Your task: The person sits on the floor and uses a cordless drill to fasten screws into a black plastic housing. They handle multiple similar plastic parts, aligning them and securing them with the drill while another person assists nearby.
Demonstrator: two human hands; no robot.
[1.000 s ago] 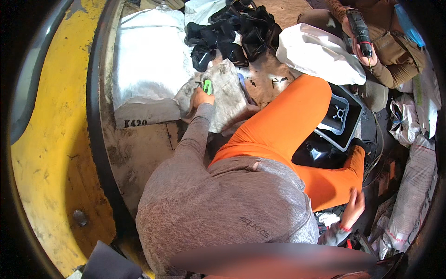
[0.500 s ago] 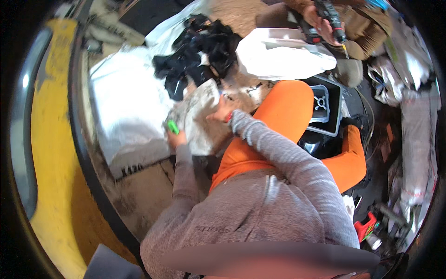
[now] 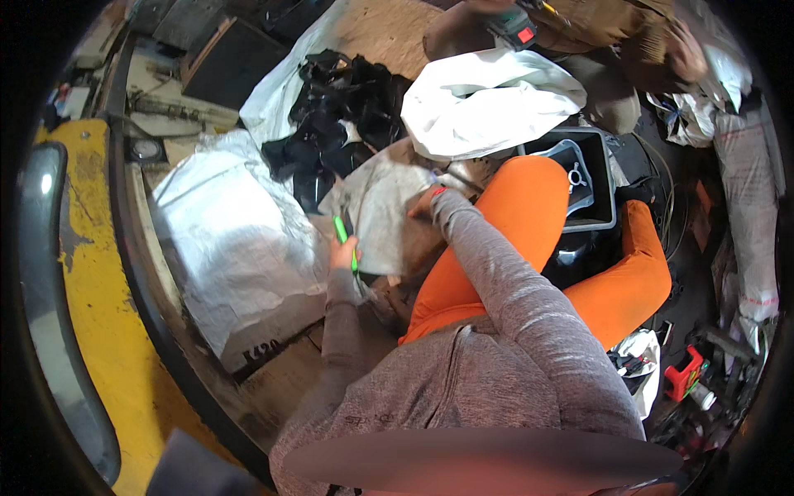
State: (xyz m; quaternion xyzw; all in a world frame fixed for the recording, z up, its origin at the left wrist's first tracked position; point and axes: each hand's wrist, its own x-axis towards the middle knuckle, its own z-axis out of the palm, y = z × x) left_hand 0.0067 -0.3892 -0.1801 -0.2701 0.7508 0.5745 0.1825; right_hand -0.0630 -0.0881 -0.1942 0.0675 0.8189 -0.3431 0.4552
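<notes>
My left hand (image 3: 342, 253) is closed around a slim bright green tool (image 3: 345, 241) with a dark part at its upper end; it may be a knife or a cutter, and I cannot tell which. The tool stands upright at the left edge of a dirty whitish sheet (image 3: 376, 227) lying before my left knee. At the sheet's right side is my right hand (image 3: 424, 202), its fingers partly hidden and smeared, so I cannot tell whether it grips anything. Just beyond the sheet lies a heap of glossy black pieces (image 3: 347, 103).
A large white sack (image 3: 240, 256) lies on the left, beside a yellow metal frame (image 3: 95, 273). Ahead is another white sack (image 3: 488, 99); a black bin (image 3: 608, 178) holds a grey part. Beyond, a co-worker's hand (image 3: 685, 54) and a power tool's battery (image 3: 514, 29) show.
My view has shifted a little. My left hand has turned the green tool more upright. My right hand has moved right along the sheet. The co-worker's power tool has moved left, partly out of view.
</notes>
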